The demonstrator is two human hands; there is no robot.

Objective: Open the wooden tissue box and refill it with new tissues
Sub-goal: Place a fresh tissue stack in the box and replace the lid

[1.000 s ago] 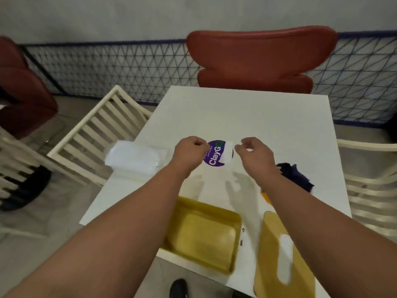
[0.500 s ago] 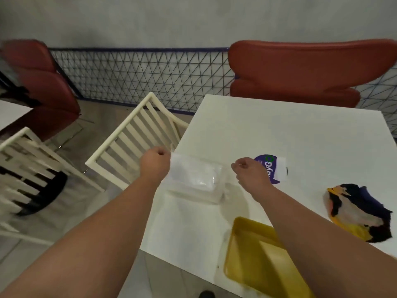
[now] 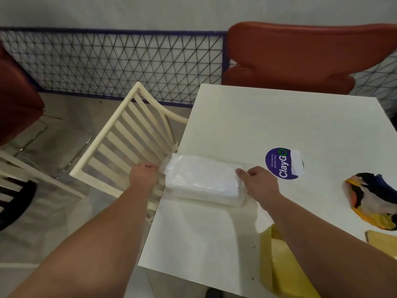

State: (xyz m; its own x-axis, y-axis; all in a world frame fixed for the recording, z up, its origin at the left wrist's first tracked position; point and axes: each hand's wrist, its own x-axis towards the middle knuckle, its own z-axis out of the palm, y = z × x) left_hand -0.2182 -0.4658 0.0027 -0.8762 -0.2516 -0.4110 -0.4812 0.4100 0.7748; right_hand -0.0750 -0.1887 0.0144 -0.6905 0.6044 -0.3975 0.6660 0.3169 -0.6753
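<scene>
The step in hand looks like lifting the wrapped tissue pack from the far left edge of the white table so it can go to the yellow wooden box near the person's body. To do it well, both ends should be held evenly and the pack raised level, since the clear wrapper is slick and the soft stack inside will probably sag or slip if only the loose plastic is pulled. The left hand is curled at the pack's left end, pinching the bunched wrapper there, just over the table edge beside the cream slatted chair. The right hand is at the pack's right end with thumb and fingers bent against it; it seems to grip that end, though the white plastic on white table makes the exact contact hard to read. The pack lies flat between the two hands, long side across the view, well apart from the box, of which only a yellow corner shows under the right forearm; the box's lid lies beside it at the right edge. A round purple sticker sits just right of the right hand, and a crumpled coloured wrapper lies farther right.
</scene>
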